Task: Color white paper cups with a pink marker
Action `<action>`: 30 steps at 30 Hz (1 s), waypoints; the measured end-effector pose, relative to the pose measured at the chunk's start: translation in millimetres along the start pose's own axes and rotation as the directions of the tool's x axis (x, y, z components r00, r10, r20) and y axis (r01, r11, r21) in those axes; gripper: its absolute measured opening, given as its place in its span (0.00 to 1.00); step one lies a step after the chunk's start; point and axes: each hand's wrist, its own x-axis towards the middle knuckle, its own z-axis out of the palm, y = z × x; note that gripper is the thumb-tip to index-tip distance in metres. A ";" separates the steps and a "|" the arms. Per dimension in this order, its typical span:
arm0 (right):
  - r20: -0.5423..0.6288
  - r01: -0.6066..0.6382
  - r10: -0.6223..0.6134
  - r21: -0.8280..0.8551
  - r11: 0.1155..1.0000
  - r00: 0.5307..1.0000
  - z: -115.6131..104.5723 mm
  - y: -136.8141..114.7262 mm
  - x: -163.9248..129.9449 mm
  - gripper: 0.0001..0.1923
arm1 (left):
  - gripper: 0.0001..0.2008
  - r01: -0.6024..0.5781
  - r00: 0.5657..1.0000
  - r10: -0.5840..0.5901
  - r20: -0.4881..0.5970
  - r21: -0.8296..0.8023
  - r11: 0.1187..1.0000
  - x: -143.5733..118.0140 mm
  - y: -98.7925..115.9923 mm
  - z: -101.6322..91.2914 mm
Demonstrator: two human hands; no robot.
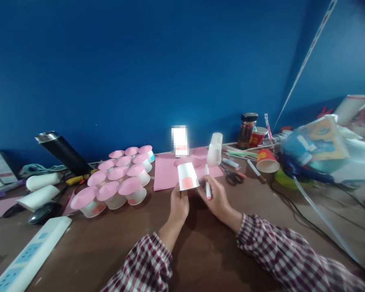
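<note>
Checked sleeves lead to both hands above the table (200,251). Left hand (179,206) is clamped on a white paper cup (187,176); right hand (216,197) is closed around a marker (207,187). Pink-topped cups (118,178) sit farther left.

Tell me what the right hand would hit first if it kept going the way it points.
Probably the white paper cup held by the left hand: the right hand with its marker points up-left toward it. Depth is unclear.
</note>
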 end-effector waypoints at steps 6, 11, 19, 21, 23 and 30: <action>-0.019 -0.011 0.010 -0.072 0.997 1.000 -2.4 3.5 3.3 0.03 | 0.19 0.165 0.982 -0.141 0.123 -0.214 0.963 -0.8 -4.4 4.6; -0.004 0.030 -0.031 -0.122 0.992 1.000 -3.3 4.1 2.4 0.02 | 0.15 0.144 0.989 -0.138 0.045 -0.168 0.975 0.4 1.5 3.0; -0.025 0.053 -0.059 -0.197 0.979 0.998 -5.8 7.8 3.7 0.02 | 0.18 0.151 0.988 -0.151 -0.025 -0.022 0.988 -0.4 8.3 -0.1; -0.072 0.022 -0.037 -0.206 0.978 0.997 -7.6 10.6 6.7 0.04 | 0.18 0.176 0.984 -0.176 -0.037 -0.003 0.984 -1.1 8.8 0.7; -0.096 0.010 -0.032 -0.217 0.976 0.995 -9.2 12.3 9.1 0.06 | 0.19 0.203 0.979 -0.202 -0.017 0.029 0.979 -1.2 8.9 1.1; -0.022 0.071 -0.079 -0.258 0.963 0.997 -8.4 12.0 6.7 0.04 | 0.17 0.298 0.954 -0.286 0.087 -0.203 0.933 -2.9 16.2 1.9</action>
